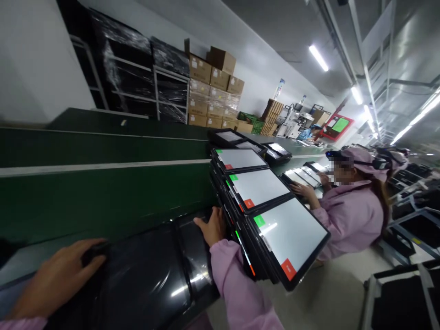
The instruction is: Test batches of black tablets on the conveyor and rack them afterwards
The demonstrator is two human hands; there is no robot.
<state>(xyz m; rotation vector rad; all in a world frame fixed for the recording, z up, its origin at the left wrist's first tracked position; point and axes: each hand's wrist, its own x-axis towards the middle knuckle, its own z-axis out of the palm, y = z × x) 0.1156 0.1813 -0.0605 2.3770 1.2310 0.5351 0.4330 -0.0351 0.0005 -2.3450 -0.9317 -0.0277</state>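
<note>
Green bench point(137, 188) stretching across the room, and down front lie glossy black panels point(144, 270), side by side! Left hand point(58, 277) pinches their left edge, thumb against fingers; right hand point(215, 227) sits at the far end, thumb spread wide, grip impossible to tell, right beside stacked lit display panels point(288, 238).

Whitish screens point(261, 189) carry green and red blocks point(288, 269); the panel point(147, 270) gleams black, sleeves point(237, 279) are pink, cartons point(200, 68) brown, the tabletop point(103, 197) dark green, striped white

Nearby: two hands point(60, 275), three lit screens point(292, 236)
</note>
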